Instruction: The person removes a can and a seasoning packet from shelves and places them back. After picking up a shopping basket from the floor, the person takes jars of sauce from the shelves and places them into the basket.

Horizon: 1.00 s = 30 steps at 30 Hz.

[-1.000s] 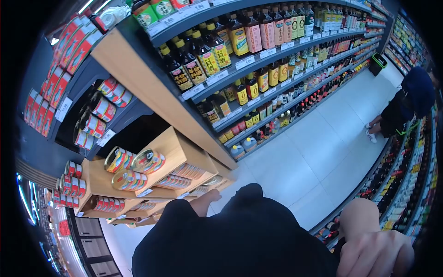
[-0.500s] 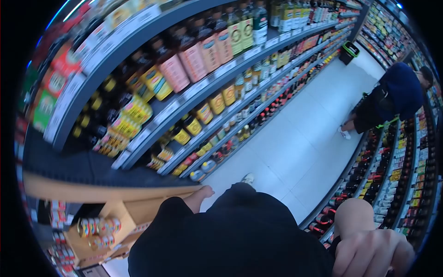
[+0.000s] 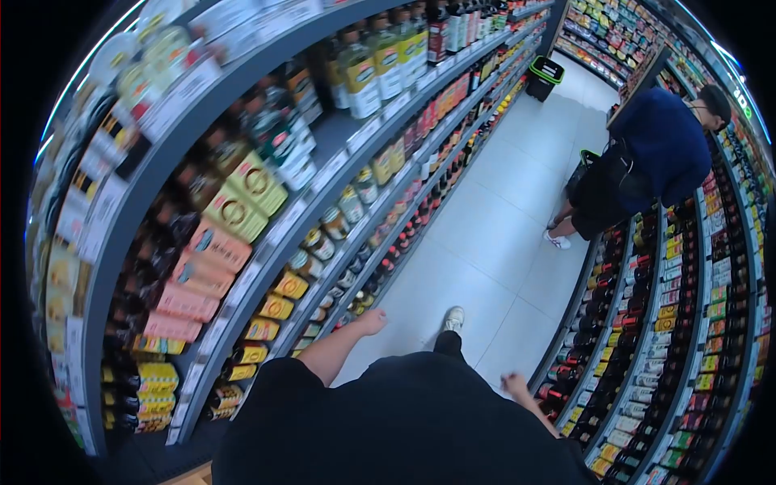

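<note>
My left hand (image 3: 372, 322) hangs loosely closed beside the lower shelves of the left rack, apart from the goods, and nothing shows in it. Low on the other side, my right hand (image 3: 512, 383) is small in view with curled fingers. Whether it holds anything I cannot make out. Close to the left hand are jars (image 3: 321, 242) and yellow-labelled bottles (image 3: 277, 307) on the left rack. Dark bottles with red labels (image 3: 558, 390) stand on the right rack near my right hand.
A tiled aisle floor (image 3: 477, 234) runs between the racks. Ahead on the right, a person in a dark blue top (image 3: 659, 145) stands facing the right rack, a green-rimmed basket (image 3: 584, 166) beside them. A black bin-like basket with green rim (image 3: 544, 77) stands farther off.
I have moved forward along the aisle; the wooden display at lower left has mostly left view. My right hand has dropped from near the camera to low at my side. The other person appears nearer.
</note>
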Available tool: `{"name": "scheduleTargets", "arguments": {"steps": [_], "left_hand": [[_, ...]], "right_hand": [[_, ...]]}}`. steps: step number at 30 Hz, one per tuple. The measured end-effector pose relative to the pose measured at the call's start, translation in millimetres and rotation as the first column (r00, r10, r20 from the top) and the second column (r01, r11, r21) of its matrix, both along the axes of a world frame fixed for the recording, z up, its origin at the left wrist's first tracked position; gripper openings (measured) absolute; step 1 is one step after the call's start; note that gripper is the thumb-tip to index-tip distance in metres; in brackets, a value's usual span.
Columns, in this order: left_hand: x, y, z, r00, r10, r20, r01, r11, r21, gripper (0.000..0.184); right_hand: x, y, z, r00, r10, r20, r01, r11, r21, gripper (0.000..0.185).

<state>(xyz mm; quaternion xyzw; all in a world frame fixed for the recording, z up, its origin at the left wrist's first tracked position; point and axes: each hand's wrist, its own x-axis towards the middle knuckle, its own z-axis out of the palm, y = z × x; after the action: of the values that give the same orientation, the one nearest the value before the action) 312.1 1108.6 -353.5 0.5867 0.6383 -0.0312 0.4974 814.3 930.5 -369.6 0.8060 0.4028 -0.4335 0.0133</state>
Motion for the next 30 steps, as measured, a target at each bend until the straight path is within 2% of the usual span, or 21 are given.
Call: {"name": "scheduleTargets", "arguments": {"steps": [3,4,6,7,9,10,12,13,15,16,17,18,20,21,22,24,25,26,27,29,30], "left_hand": [[23,26,-24,0.996,-0.016,-0.093,0.017,1.000,0.005,0.045],[26,34,-32,0.984,-0.059,-0.167,0.065,0.997,0.030,0.046],[22,53,-98,0.856,-0.389,-0.339,0.375,0.920,-0.109,0.049],[34,68,-88,0.851,-0.395,-0.346,0.383,0.918,-0.106,0.049],[49,89,-60,0.931,-0.231,-0.283,0.209,0.972,-0.104,0.047],[56,107,-44,0.927,-0.237,-0.290,0.214,0.971,-0.108,0.047],[80,145,-28,0.963,0.125,-0.240,-0.128,0.992,0.003,0.044],[86,161,-33,0.964,0.208,-0.168,-0.204,0.978,0.042,0.044],[96,196,-54,0.960,0.265,-0.092,-0.261,0.964,0.060,0.043],[104,214,-50,0.964,0.234,-0.128,-0.232,0.972,0.029,0.044],[107,224,-52,0.965,0.207,-0.164,-0.210,0.978,-0.003,0.044],[109,238,-59,0.966,0.196,-0.167,-0.201,0.980,-0.014,0.044],[116,278,-84,0.974,0.170,-0.151,-0.182,0.981,-0.068,0.047],[133,308,-55,0.974,-0.002,-0.225,-0.028,0.991,-0.131,0.043],[143,330,-55,0.976,-0.021,-0.218,-0.009,0.990,-0.139,0.043],[154,370,-62,0.966,-0.004,-0.257,-0.016,0.997,-0.077,0.038],[134,400,-144,0.854,-0.423,-0.301,0.394,0.906,-0.156,0.034],[132,426,-170,0.849,-0.441,-0.291,0.413,0.897,-0.155,0.034],[134,453,-186,0.888,-0.437,-0.146,0.426,0.899,-0.096,0.035],[184,518,-114,0.920,-0.353,-0.172,0.328,0.931,-0.158,0.033],[203,556,-103,0.913,-0.373,-0.168,0.348,0.924,-0.162,0.033]], "right_hand": [[68,-45,-55,0.981,0.192,0.010,-0.176,0.918,-0.355,0.025],[86,-44,-64,0.976,0.214,-0.029,-0.207,0.892,-0.403,0.025],[116,-21,-79,0.966,0.245,-0.082,-0.256,0.862,-0.438,0.026],[130,-5,-91,0.958,0.271,-0.092,-0.283,0.858,-0.429,0.026],[156,31,-121,0.935,0.343,-0.095,-0.351,0.847,-0.399,0.027],[168,53,-142,0.912,0.403,-0.078,-0.403,0.843,-0.357,0.028],[201,96,-208,0.830,0.557,0.030,-0.535,0.809,-0.243,0.029],[214,122,-247,0.775,0.617,0.134,-0.590,0.783,-0.195,0.030],[181,286,-107,0.753,0.639,0.156,-0.563,0.748,-0.351,0.030],[185,340,-152,0.800,0.579,0.157,-0.537,0.807,-0.245,0.031],[158,397,-46,0.868,0.454,0.200,-0.479,0.871,0.104,0.032],[150,441,-38,0.952,0.298,0.072,-0.304,0.890,0.340,0.034],[120,519,20,0.941,0.159,-0.298,-0.016,0.902,0.432,0.029],[113,546,28,0.870,0.090,-0.485,0.157,0.881,0.446,0.027],[110,567,41,0.875,0.071,-0.479,0.169,0.882,0.440,0.027],[114,602,62,0.878,0.322,-0.356,-0.065,0.815,0.576,0.023],[122,618,65,0.887,0.305,-0.346,-0.056,0.817,0.574,0.023],[131,622,61,0.909,0.313,-0.275,-0.122,0.831,0.542,0.024],[142,625,51,0.923,0.325,-0.204,-0.186,0.844,0.503,0.024],[179,612,10,0.978,0.106,-0.178,-0.049,0.952,0.301,0.026],[202,594,-21,0.989,0.131,-0.061,-0.114,0.967,0.228,0.029]]}}
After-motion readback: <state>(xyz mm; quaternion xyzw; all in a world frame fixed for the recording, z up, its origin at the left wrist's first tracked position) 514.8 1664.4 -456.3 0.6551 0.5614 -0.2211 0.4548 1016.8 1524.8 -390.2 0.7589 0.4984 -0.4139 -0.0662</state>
